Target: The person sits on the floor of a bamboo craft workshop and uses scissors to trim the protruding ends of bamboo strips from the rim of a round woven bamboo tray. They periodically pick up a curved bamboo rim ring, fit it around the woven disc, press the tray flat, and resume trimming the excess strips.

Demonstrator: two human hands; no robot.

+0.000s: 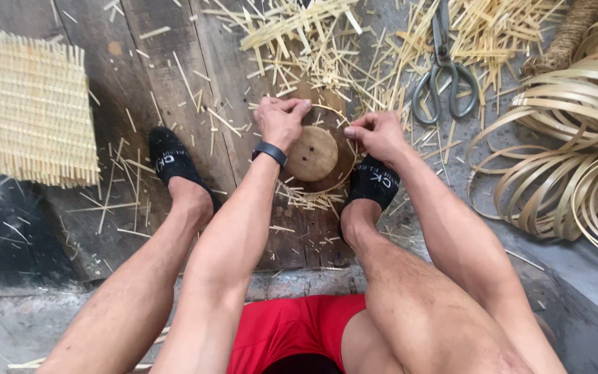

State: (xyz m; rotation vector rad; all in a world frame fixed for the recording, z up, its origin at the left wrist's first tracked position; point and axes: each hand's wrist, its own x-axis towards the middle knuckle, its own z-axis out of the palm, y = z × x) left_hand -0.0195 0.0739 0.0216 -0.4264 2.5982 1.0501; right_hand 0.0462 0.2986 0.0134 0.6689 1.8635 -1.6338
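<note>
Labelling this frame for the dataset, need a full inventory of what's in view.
round wooden disc: one, tan, on the floor between both hands
thin cane loop: one, pale, around the disc, pinched by both hands
scissors: one pair, grey metal, upper right
woven mat: one, pale yellow, far left
coiled cane strips: a pile, pale, right edge
cut offcuts: many, straw colour, scattered at top
wooden boards: several, dark brown, underfoot
black socks: two, on the feet
wristband: one, black, left wrist
left hand: on the loop
right hand: on the loop
</note>
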